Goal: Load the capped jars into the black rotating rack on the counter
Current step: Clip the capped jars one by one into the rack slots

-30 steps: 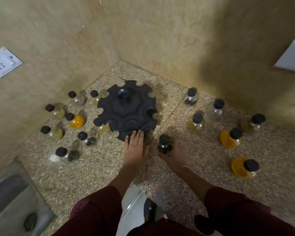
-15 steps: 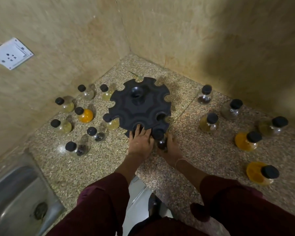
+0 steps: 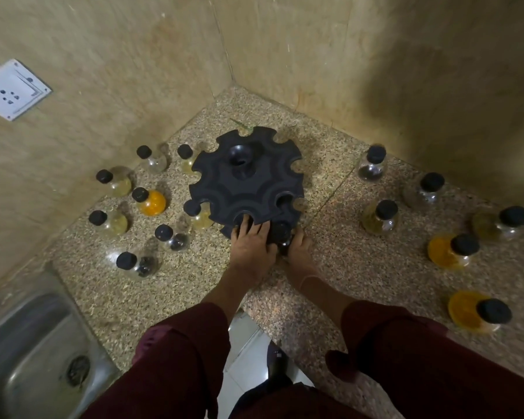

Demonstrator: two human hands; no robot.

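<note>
Speckled counter: my left hand lies flat on the black rack (fingers straight); my right hand grips a dark jar.

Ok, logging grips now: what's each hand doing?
Left hand: open, fingers resting on the black rack.
Right hand: holding a dark capped jar.

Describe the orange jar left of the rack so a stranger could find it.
Start at the black rack in the counter corner. Left of it stand several black-capped jars; the orange jar alone is vivid, its neighbours pale or dark.
</note>
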